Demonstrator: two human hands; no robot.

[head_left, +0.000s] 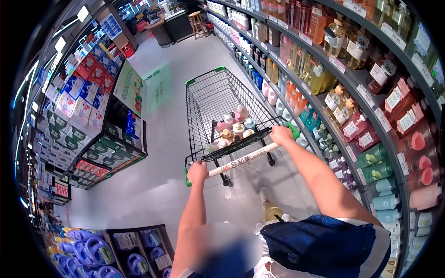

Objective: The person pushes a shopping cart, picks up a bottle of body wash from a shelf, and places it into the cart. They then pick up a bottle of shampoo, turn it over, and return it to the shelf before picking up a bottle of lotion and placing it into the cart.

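Cart [208, 106] mid-frame, left hand [197, 172] and right hand [282, 135] wrapped round handle [243, 160]: looks like pushing, next move needing clearance from right-of-frame shelves [351, 78].

1. The cart basket [199, 104] is showing smooth, dark metal wire.
2. Its handlebar [252, 155] is looking like smooth plastic.
3. The floor [162, 199] is gleaming smoothly.
4. At twelve o'clock, a stool [195, 14] is showing wood.
5. At two o'clock, bottles [317, 78] are shining like glossy plastic.

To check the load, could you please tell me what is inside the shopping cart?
The shopping cart holds clustered containers, some pink, near its handle; anything beneath them is covered.
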